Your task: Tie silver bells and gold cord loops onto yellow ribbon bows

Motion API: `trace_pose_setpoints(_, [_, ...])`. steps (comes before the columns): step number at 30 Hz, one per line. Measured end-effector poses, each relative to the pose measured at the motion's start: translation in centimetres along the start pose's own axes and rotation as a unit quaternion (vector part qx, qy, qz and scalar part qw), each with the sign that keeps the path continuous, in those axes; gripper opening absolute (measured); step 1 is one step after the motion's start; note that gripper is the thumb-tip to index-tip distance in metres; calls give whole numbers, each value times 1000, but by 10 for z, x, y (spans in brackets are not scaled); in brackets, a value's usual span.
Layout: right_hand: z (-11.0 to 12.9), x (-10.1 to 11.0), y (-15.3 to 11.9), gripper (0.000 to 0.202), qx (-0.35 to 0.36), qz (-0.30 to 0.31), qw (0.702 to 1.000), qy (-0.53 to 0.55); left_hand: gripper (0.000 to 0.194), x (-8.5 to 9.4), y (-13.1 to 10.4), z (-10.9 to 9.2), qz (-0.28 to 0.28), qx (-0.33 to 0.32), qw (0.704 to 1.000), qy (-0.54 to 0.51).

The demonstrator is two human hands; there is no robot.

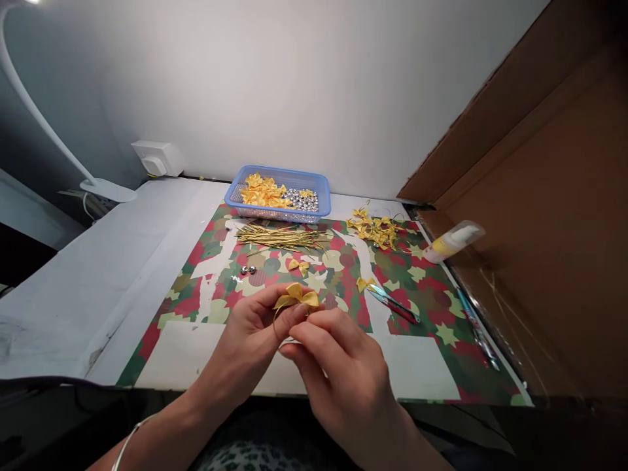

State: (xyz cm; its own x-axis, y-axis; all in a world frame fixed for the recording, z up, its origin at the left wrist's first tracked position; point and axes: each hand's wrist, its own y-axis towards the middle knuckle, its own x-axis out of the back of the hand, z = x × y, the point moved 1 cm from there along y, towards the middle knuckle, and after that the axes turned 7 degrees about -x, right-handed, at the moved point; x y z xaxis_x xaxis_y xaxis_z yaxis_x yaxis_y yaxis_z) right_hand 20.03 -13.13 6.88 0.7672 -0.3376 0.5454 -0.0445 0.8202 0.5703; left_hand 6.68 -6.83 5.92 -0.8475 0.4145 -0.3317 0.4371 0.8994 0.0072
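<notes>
From where I stand, the white table (147,261) spreads widest, with a brown cardboard panel (549,261) up along its right side. A patterned sheet (196,301), red, green and cream, lies on the table. Near the wall, the blue basket (326,208) holds yellow bows on its left and silver beads on its right. Over the sheet's near edge, the left hand (255,337) pinches the yellow bow (295,297) between thumb and fingers. The right hand (350,373) is just beside it, thumb and forefinger drawn in close below the bow; I can't tell what they grip. Beyond the hands lie the gold stems (279,238), with a heap of bows (375,229) to their right and a bottle (451,242) at the sheet's right edge. The red-handled snips (395,306) touch 1 loose bow (362,284); 2 silver balls (248,269) sit left of another bow (299,266).
</notes>
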Motion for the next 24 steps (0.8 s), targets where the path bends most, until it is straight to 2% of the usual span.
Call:
trace_pose_setpoints(6, [-2, 6, 8, 16, -45, 3, 996, 78, 10, 5, -1, -1, -2, -18, 1000, 19])
trace_pose_setpoints(13, [-2, 24, 17, 18, -121, -21, 987, 99, 10, 2, -6, -7, -20, 11, 1000, 22])
trace_pose_setpoints(15, [-8, 25, 17, 19, -200, -21, 965, 170, 11, 2, -8, -9, -18, 32, 999, 0])
trace_pose_setpoints(17, [-17, 22, 16, 21, -288, -13, 913, 288, 11, 2, -10, -10, -13, 54, 998, -33])
trace_pose_setpoints(19, [-24, 19, 15, 25, -331, -11, 862, 384, 12, 3, -10, -9, -7, 66, 996, -62])
trace_pose_setpoints(20, [-26, 17, 15, 27, -339, -12, 848, 407, 12, 3, -10, -8, -2, 69, 995, -68])
trace_pose_setpoints(22, [-27, 18, 13, 28, -337, -10, 855, 394, 11, 3, -9, -8, -1, 64, 996, -59])
trace_pose_setpoints(24, [-23, 23, 12, 22, -325, 15, 884, 335, 10, 3, -8, -9, -11, 47, 999, -25])
